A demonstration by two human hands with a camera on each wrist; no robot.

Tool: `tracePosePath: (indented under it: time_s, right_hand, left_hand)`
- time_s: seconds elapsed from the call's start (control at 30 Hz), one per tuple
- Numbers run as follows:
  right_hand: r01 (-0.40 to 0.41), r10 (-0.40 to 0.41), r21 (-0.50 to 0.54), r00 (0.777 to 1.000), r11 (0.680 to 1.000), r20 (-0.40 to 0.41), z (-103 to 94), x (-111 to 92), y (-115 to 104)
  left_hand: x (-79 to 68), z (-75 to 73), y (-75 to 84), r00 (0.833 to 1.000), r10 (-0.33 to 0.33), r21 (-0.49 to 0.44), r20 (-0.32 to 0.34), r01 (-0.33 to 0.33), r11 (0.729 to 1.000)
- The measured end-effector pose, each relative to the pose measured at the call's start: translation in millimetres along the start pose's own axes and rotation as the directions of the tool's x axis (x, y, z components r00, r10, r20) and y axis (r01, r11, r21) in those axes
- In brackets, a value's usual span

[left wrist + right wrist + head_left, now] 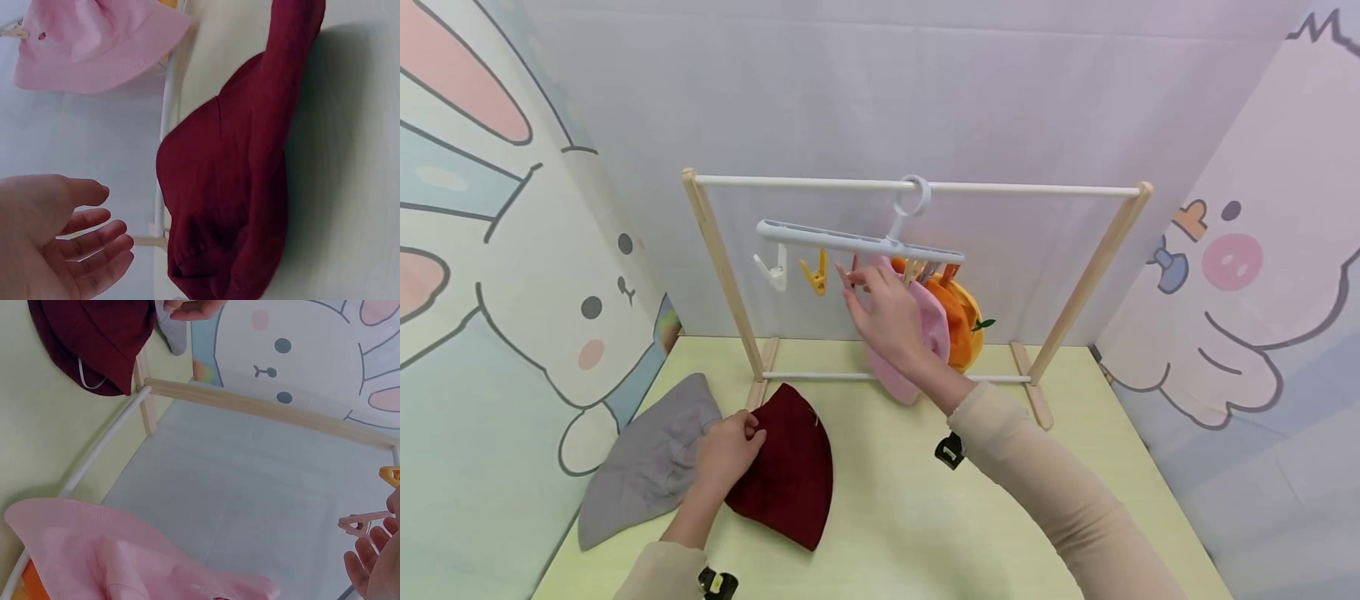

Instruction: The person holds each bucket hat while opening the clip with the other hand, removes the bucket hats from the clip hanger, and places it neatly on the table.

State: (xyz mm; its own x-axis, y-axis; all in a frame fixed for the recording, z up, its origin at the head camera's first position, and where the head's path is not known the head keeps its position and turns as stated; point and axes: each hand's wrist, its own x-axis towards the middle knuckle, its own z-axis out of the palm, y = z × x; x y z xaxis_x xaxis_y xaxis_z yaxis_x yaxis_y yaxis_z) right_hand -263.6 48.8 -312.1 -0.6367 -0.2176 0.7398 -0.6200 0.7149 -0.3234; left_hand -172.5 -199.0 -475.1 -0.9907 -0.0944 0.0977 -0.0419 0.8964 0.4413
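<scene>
My right hand [889, 315] is raised to the hanger, its thumb and fingertips pinching a pink clip [362, 524] under the bar. Below, a dark red bucket hat [790, 471] lies on the table with its brim toward the front right. My left hand [727, 450] is at the hat's left edge and overlaps it in the head view. In the left wrist view the left hand's fingers are loosely bent, with a gap between them and the hat. A pink hat [100, 47] hangs from the hanger, close behind my right hand.
A pale blue hanger [827, 239] hooks over the white rail [1030, 188] of a wooden-legged rack. White [777, 271] and yellow clips [817, 273] hang at its left; an orange hat [958, 321] hangs at its right. A grey hat [651, 458] lies at the table's left.
</scene>
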Motion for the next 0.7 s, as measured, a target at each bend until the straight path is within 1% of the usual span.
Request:
tracePosePath:
  time_s: [0.1,0.27,0.33,0.43,0.53,0.6,0.7]
  right_hand:
    - [0.012,-0.013,0.007,1.000,1.000,0.017,-2.6,-2.5,3.6]
    - [0.039,-0.039,0.000,0.999,0.999,0.022,-7.1,-5.6,9.2]
    - [0.042,-0.042,-0.001,0.999,0.999,0.024,-8.4,-6.8,12.3]
    - [0.025,-0.023,-0.038,0.998,0.999,0.055,-11.3,-9.1,17.6]
    - [0.019,-0.014,-0.075,0.998,0.997,0.068,-13.1,-12.2,23.8]
    - [0.025,-0.020,-0.078,0.998,0.997,0.060,-12.9,-14.9,28.6]
    - [0.037,-0.035,-0.048,0.998,0.998,0.045,-11.9,-19.4,36.6]
  left_hand:
    - [-1.1,-1.2,8.2,0.999,0.040,-0.019,-0.006,-0.040,0.999]
    - [-3.0,-2.5,21.5,0.994,0.106,-0.055,-0.027,-0.107,0.993]
    - [-3.7,-2.9,26.5,0.993,0.119,-0.067,-0.024,-0.121,0.990]
    - [-4.5,-4.1,33.6,0.990,0.142,-0.088,-0.014,-0.142,0.986]
    - [-5.0,-4.1,39.1,0.985,0.170,-0.099,-0.008,-0.170,0.981]
    - [-5.8,-3.8,42.6,0.982,0.190,-0.105,-0.012,-0.191,0.976]
    - [-7.2,-3.1,48.0,0.976,0.218,-0.114,-0.024,-0.219,0.969]
